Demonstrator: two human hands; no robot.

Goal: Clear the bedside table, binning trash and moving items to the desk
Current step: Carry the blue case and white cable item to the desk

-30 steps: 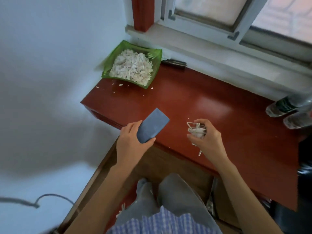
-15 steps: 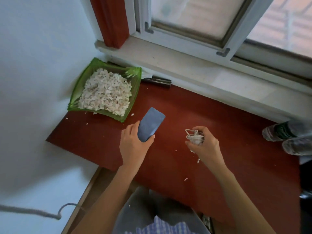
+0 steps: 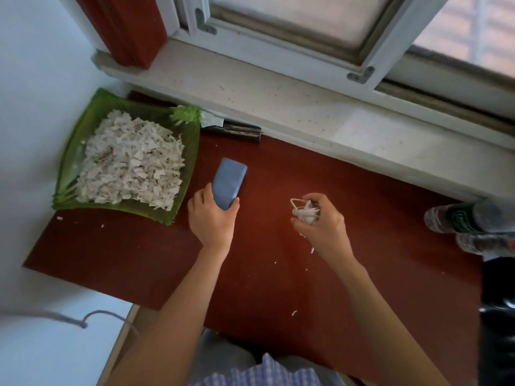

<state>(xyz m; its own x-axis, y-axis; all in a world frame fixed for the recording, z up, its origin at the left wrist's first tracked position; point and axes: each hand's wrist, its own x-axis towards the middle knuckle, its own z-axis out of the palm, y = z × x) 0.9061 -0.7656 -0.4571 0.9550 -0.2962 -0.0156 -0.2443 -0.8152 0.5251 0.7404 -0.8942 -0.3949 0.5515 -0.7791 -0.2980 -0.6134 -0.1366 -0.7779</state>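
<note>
The head view looks down on a red-brown counter point(image 3: 362, 218) that runs below a pale window sill point(image 3: 278, 101). Taking the green tray point(image 3: 181, 190) at the counter's far left corner as the landmark: it is heaped with torn white paper scraps point(image 3: 131, 162), and a few loose scraps lie on the counter just in front of it.

Just to the right of the tray, the left hand point(image 3: 213, 218) grips the near end of a flat blue case point(image 3: 230, 182), fingers curled round one long edge and thumb on the other. The case's far end points away from the person, towards the sill. Whether the case touches the counter cannot be told.

Further right of the tray, well apart from it, the right hand point(image 3: 320, 221) holds a bundle of white cord point(image 3: 305, 211), fingers and thumb curled round it, with a loop sticking out on the side facing the tray and a short end hanging below the hand.

Behind the tray's right corner, against the sill, lies a dark slim object point(image 3: 237, 130) with a scrap of white paper point(image 3: 210, 121) beside it. Far to the right of the tray, at the counter's right end, two clear plastic bottles point(image 3: 468, 215) lie on their sides, one with a dark green label. A red curtain point(image 3: 125, 29) hangs above the tray, resting on the sill. Small white crumbs dot the counter between the two forearms.
</note>
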